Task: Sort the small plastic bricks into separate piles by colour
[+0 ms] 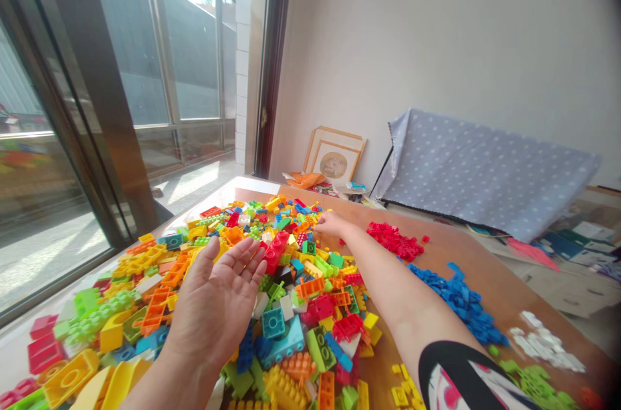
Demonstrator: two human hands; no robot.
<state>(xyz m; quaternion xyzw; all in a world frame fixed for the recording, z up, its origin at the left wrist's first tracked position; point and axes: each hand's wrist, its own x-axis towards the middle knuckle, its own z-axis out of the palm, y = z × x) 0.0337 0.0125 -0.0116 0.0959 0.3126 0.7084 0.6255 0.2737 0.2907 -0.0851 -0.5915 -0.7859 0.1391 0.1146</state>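
Observation:
My left hand (220,287) is held palm up over the mixed pile of toy building bricks (284,323), its fingers stretched and slightly curled. A small yellowish spot shows by its fingers, too small to name. Just beyond the fingertips lies a red brick (275,253). My right hand (330,224) reaches to the far right side of the pile, among small orange and yellow bricks (303,226). Its fingers point down and look drawn together; what they hold, if anything, is hidden.
Sorted by colour on the brown table (490,268) are a red heap (395,240), a blue heap (460,300), a white heap (546,342) and a green heap (538,384). Small yellow bricks (405,387) lie near the front. Glass doors (189,61) stand left; a dotted cloth (485,171) hangs behind.

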